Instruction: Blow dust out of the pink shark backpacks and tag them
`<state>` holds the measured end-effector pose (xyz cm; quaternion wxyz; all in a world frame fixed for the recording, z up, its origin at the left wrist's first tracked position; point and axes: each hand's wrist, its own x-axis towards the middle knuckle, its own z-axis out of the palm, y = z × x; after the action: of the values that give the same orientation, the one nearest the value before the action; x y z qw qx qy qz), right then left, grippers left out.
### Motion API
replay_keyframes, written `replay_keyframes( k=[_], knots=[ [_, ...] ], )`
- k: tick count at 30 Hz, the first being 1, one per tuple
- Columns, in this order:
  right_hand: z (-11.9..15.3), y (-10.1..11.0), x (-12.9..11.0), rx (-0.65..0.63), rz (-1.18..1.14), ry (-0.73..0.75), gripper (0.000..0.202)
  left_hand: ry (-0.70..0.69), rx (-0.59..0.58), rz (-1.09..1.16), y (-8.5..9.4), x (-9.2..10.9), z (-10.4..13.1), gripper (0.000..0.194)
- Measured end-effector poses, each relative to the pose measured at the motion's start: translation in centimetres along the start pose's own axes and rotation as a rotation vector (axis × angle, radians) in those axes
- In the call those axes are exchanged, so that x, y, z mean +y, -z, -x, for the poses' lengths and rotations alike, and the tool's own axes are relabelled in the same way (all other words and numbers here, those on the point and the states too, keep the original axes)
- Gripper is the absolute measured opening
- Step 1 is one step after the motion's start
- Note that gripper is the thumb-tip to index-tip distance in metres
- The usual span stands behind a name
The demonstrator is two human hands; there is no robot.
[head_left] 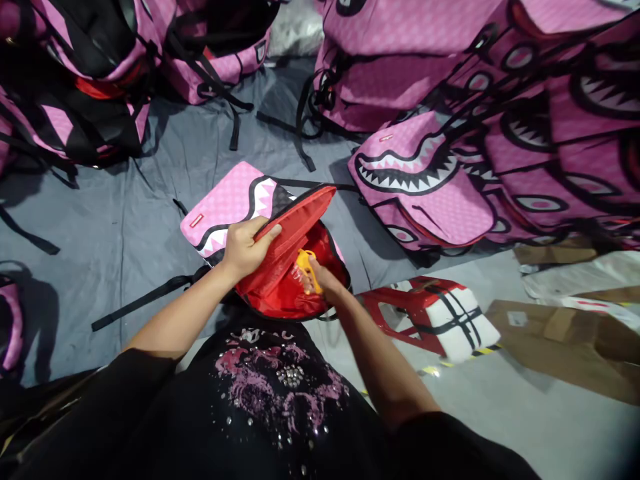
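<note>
A pink backpack (225,203) with a shark-mouth print lies on the grey cloth in front of me, its red-lined compartment open towards me. My left hand (247,248) grips the edge of the raised flap, thumb on the red lining. Inside the opening, my right hand (323,277) is closed around a yellow-handled tool (309,267), close to the red lining. The tool's far end is hard to make out. A black strap (145,303) trails from the backpack to the left.
More pink backpacks lie at the upper left (60,123) and in a pile at the right (430,180). A red and white stool (450,317) and a brown cardboard box (560,340) are on the floor at the lower right. Grey cloth (115,220) spreads under the bags.
</note>
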<state>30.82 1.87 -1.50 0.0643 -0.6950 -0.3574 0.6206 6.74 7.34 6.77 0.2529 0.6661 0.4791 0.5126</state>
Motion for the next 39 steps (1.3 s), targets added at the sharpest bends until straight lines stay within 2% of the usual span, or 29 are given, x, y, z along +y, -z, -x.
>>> replay_keyframes(
  k=[3,5,7,9,10,13,17,19,20,23,25,28,30,32,35,37,39],
  knots=[
    [-1.7,-3.4,0.2,-0.212,-0.162,0.014,0.068,-0.075,0.006,-0.047,0.0,-0.5,-0.9,0.037],
    [-1.8,-4.7,1.0,-0.384,-0.347,0.025,0.065,-0.1,0.049,-0.075,0.2,-1.0,-1.8,0.035],
    [-1.9,-5.2,1.7,-0.508,-0.631,0.048,0.062,-0.1,0.082,-0.104,0.5,-1.3,-2.8,0.037],
    [-2.3,-5.4,2.1,-0.54,-0.858,0.07,0.059,-0.13,0.044,-0.129,0.7,-1.4,-3.6,0.039],
    [-2.5,-5.6,2.1,-0.534,-0.893,0.063,0.058,-0.162,0.002,-0.141,0.7,-1.4,-3.9,0.04],
    [-3.2,-6.2,1.9,-0.551,-0.863,0.0,0.056,-0.229,-0.088,-0.187,0.6,-1.7,-4.4,0.043],
    [-2.3,-6.5,1.9,-0.527,-0.788,-0.076,0.053,-0.235,-0.077,-0.245,0.6,-2.0,-4.8,0.047],
    [-0.8,-5.8,2.2,-0.46,-0.698,-0.086,0.049,-0.277,-0.1,-0.239,0.6,-1.9,-5.0,0.044],
    [0.0,-5.3,2.3,-0.38,-0.644,-0.079,0.048,-0.302,-0.111,-0.228,0.6,-1.9,-5.0,0.042],
    [1.7,-3.7,2.3,0.005,-0.548,-0.043,0.047,-0.375,-0.106,-0.172,0.6,-1.5,-4.9,0.035],
    [1.7,-3.3,1.6,0.18,-0.586,-0.068,0.047,-0.411,-0.097,-0.142,0.5,-1.3,-4.5,0.032],
    [1.3,-4.0,0.5,0.253,-0.653,-0.098,0.049,-0.457,-0.107,-0.125,0.4,-1.2,-4.0,0.028],
    [2.1,-4.7,0.4,0.31,-0.614,-0.059,0.047,-0.455,-0.118,-0.135,0.5,-1.3,-3.9,0.027],
    [4.0,-4.9,0.6,0.383,-0.422,-0.025,0.045,-0.426,-0.124,-0.158,0.6,-1.5,-3.9,0.029],
    [5.9,-4.1,-1.0,0.469,0.127,0.0,0.044,-0.413,-0.169,-0.173,0.3,-1.5,-4.0,0.035],
    [4.7,-2.9,-4.3,0.507,0.473,0.014,0.045,-0.433,-0.239,-0.156,0.0,-1.3,-3.9,0.039],
    [1.8,-1.0,-8.2,0.483,0.686,0.061,0.046,-0.422,-0.28,-0.155,-0.1,-1.2,-3.7,0.041]
  ],
)
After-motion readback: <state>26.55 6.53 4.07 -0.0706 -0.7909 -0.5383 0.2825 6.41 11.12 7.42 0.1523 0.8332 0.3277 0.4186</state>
